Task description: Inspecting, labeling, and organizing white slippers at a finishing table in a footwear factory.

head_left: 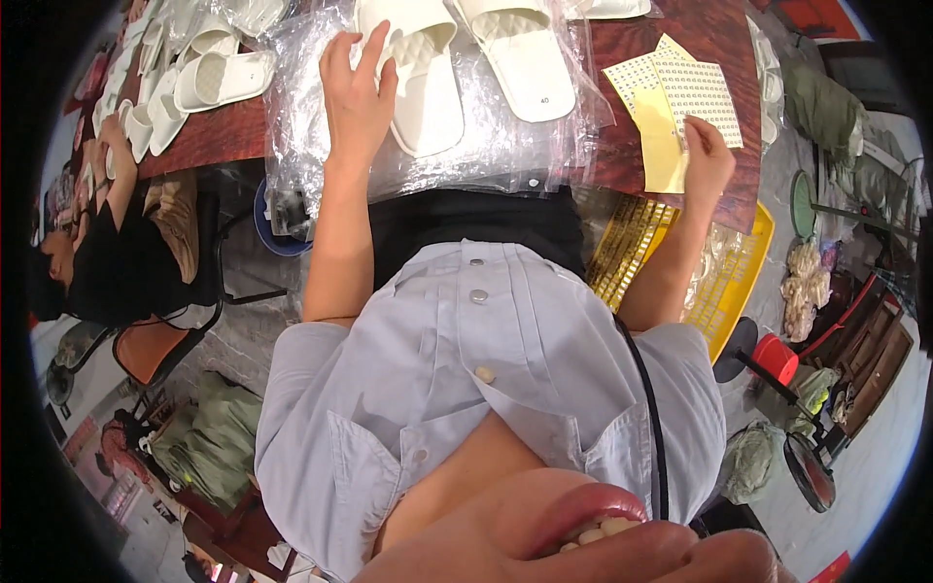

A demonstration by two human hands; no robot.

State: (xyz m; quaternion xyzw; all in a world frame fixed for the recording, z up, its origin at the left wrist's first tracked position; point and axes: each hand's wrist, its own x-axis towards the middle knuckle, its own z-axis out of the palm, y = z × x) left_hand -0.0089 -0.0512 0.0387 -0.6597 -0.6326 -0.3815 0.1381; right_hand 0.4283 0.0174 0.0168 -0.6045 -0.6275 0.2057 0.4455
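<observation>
A pair of white slippers lies on clear plastic bags (321, 146) at the table's near edge, the left slipper (428, 107) beside the right slipper (530, 68). My left hand (358, 92) is over the left slipper's outer side, fingers apart and nothing visible in them. To the right, sheets of small printed stickers overlap with yellow backing paper (663, 146). My right hand (709, 160) pinches at the lower left part of the white sticker sheet (705, 92), its fingertips drawn together. Whether a single sticker is between them is too small to tell.
More white slippers (224, 80) lie along the dark red table (622, 165) at the left. Beneath its right side stands a yellow plastic basket (748, 262). A co-worker in black (146, 243) sits at the left, and a blue tub (277, 228) is under the table.
</observation>
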